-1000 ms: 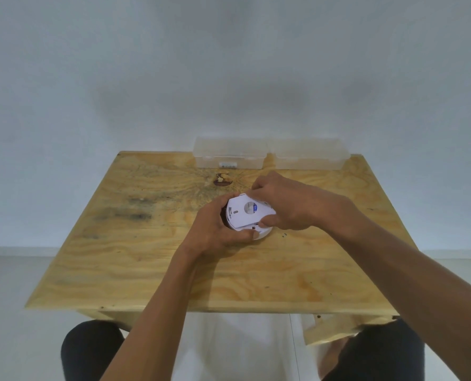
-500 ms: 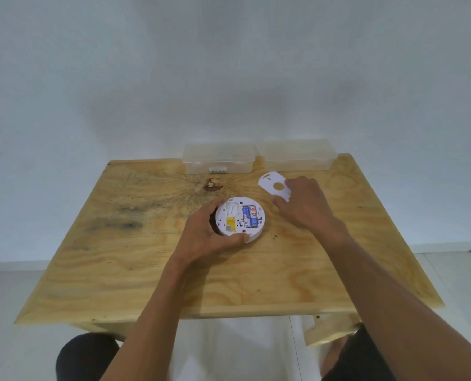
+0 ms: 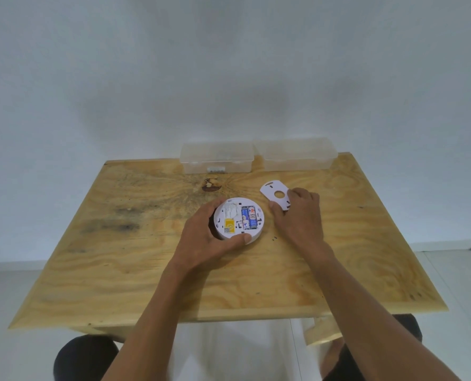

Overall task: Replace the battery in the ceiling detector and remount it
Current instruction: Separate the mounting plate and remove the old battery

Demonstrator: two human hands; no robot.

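The round white detector [image 3: 238, 221] lies back-side up near the middle of the wooden table [image 3: 119, 265]. Its open back shows two blue batteries [image 3: 249, 220] side by side and a yellow label. My left hand [image 3: 212, 240] grips the detector's left and near rim. To the right, the white mounting plate [image 3: 274, 198], with a round hole, rests on the table. My right hand [image 3: 297, 218] holds the plate's near-right edge with its fingertips.
Two clear plastic boxes [image 3: 217, 158] [image 3: 295, 154] with shut lids stand side by side at the table's far edge against a white wall. A dark knot [image 3: 211, 185] marks the wood. My knees show below the near edge.
One second ago both hands held the detector with the plate on it. My right hand lifted the plate off, carried it right and set it on the table, exposing the batteries.
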